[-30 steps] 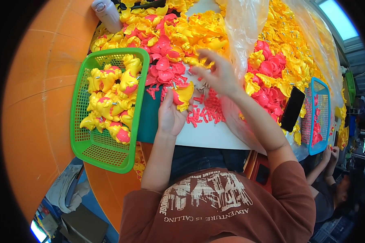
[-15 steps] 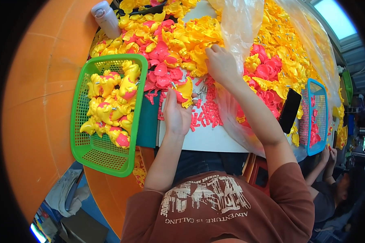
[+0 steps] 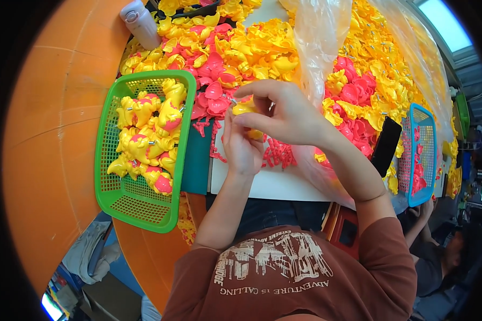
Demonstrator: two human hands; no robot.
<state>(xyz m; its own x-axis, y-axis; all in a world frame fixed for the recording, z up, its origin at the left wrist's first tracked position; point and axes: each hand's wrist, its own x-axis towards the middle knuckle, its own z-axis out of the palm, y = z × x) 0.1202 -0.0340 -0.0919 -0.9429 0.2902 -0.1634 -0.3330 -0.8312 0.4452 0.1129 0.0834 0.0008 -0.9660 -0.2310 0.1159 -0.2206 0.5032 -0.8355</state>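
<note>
Both my hands meet over the table around a small yellow plastic toy figure (image 3: 245, 107). My left hand (image 3: 243, 147) cups it from below, palm up. From above, my right hand (image 3: 290, 111) closes thumb and fingers on its yellow part. A metal pin sticks out at its upper left. Most of the toy is hidden by my fingers. Just beyond lie loose pink shell pieces (image 3: 214, 91) and a heap of yellow shell pieces (image 3: 268, 51). Small pink parts (image 3: 278, 155) are strewn on the white tabletop by my wrists.
At the left stands a green basket (image 3: 183, 134) with several yellow-and-pink figures. Clear plastic sheeting (image 3: 318, 48) lies among the right-hand heap. A black phone (image 3: 385, 145) and a blue basket (image 3: 432, 155) are at right, near another person. A pale bottle (image 3: 140, 24) stands far left.
My right hand has come from the yellow heap toward me and left, onto the toy in my left hand. The left hand has stayed nearly in place.
</note>
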